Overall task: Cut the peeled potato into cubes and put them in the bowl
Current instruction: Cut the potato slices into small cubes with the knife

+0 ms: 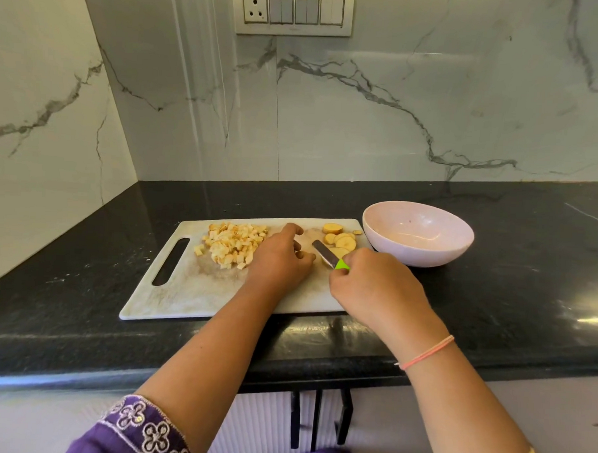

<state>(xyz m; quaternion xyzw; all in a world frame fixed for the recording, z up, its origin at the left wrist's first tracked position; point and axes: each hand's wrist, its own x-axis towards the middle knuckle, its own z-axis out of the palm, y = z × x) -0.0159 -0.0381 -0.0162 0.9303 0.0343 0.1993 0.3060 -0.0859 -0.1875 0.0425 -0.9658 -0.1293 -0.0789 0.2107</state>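
A white cutting board (185,290) lies on the black counter. A heap of potato cubes (233,244) sits on its left half. Several round potato slices (341,240) lie at its far right corner. My left hand (282,260) rests on the board between cubes and slices, fingers loosely curled with the tips touching the board; I cannot tell whether it holds anything. My right hand (373,287) grips a knife with a green handle (328,254), its blade lying over a slice. A pale pink bowl (417,233) stands empty just right of the board.
The black counter (493,303) runs along a marble wall, with a corner at the left. A switch panel (293,12) is on the wall above. Cabinet handles (316,419) hang below the counter's front edge.
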